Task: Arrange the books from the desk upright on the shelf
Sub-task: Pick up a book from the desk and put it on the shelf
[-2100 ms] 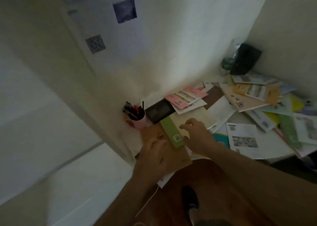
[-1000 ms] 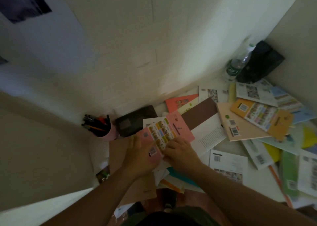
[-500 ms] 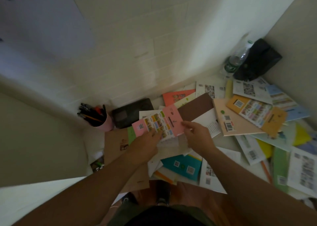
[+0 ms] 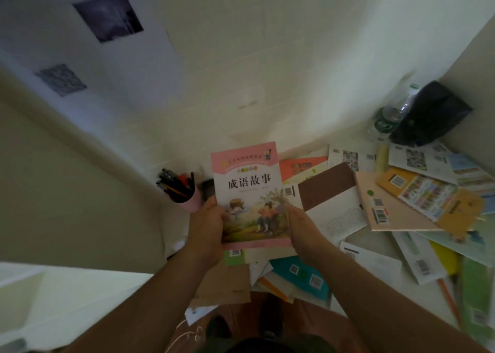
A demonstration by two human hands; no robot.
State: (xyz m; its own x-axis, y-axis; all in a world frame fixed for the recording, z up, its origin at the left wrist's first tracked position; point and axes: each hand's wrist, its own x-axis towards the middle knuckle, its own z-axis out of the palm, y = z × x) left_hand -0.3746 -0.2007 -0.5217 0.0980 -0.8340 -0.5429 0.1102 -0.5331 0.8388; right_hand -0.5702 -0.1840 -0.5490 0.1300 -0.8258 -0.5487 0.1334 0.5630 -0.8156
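Observation:
I hold a pink-framed picture book point(image 4: 250, 191) upright above the desk, its front cover facing me. My left hand point(image 4: 206, 229) grips its lower left edge, thumb over the cover. My right hand point(image 4: 301, 226) holds the lower right edge. Many other books lie scattered flat on the desk: a teal one point(image 4: 302, 275) below my hands, a brown-and-white one point(image 4: 329, 194) to the right, an orange one point(image 4: 428, 200) further right. No shelf can be made out in the head view.
A pink cup of pens point(image 4: 179, 191) stands at the desk's left corner by the wall. A plastic bottle point(image 4: 391, 114) and a black bag point(image 4: 428, 114) sit in the far right corner. White walls close off the desk behind and to the right.
The pink book lay back-cover up on the pile; both hands have lifted it, turned it over and stood it up with the front cover facing me.

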